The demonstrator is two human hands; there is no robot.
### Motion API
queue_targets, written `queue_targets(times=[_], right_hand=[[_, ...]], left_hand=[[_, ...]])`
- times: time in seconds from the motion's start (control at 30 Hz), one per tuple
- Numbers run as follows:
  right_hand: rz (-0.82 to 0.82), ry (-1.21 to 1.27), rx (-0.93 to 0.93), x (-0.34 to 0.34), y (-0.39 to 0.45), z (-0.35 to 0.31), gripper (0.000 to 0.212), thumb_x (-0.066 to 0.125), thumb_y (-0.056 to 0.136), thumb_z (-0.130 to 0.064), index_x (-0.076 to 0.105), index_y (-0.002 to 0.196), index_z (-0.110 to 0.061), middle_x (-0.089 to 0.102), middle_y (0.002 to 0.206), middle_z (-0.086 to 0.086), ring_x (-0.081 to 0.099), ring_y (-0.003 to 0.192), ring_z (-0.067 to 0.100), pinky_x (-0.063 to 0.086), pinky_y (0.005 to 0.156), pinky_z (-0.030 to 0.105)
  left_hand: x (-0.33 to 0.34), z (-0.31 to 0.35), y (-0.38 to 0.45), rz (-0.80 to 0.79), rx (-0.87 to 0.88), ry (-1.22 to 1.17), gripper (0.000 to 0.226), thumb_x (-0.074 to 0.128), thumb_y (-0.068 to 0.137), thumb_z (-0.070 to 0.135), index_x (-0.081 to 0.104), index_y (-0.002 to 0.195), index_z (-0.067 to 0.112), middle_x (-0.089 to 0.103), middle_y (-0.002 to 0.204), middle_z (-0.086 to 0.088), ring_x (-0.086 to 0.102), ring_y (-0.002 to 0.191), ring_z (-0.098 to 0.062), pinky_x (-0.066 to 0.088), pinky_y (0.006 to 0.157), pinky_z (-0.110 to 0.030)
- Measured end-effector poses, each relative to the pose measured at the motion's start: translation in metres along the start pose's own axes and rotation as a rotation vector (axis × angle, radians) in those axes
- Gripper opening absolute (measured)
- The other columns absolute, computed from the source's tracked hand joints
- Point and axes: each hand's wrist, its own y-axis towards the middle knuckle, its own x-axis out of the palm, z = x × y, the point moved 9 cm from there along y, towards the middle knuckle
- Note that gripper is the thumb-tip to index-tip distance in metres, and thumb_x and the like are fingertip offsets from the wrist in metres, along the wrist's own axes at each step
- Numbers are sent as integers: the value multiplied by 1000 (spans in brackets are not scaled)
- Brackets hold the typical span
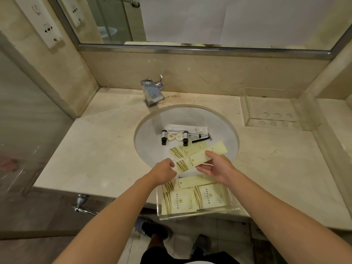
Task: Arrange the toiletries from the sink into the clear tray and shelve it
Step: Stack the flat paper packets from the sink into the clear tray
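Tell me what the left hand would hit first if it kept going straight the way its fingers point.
Probably the long yellow packet that both hands hold: the left hand points right and slightly forward along it. Beyond lies the right hand; depth is unclear.

place: hotel bathroom | signs: marble vanity sink (224,119), faucet (152,92), mirror (190,20), packaged toiletries (190,199)
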Motion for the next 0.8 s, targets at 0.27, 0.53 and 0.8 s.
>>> queue_targets(times=[0.27,0.53,0.8], right_hand=[[-151,-14,108,16,0,18,17,57,94,-6,59,105,7,67,102,25,71,92,38,61,76,38],[9,-215,-154,-11,6,-8,5,62,91,-11,59,88,-14,62,92,9,60,69,16,46,55,24],[177,-1066,-428,-21,9,-25,5,58,85,-15,60,81,-18,64,75,1,66,72,25,53,67,37]], left_hand=[[-23,-20,-4,152,-160,-504,32,59,84,1,45,110,12,64,101,-18,65,78,-25,60,73,-41],[-54,-10,-7,325,22,-188,16,59,87,1,58,84,17,59,79,-2,59,74,-18,49,64,-23],[-51,-3,-6,405,54,47,16,57,86,5,57,82,20,60,80,2,62,80,-23,55,73,-38]])
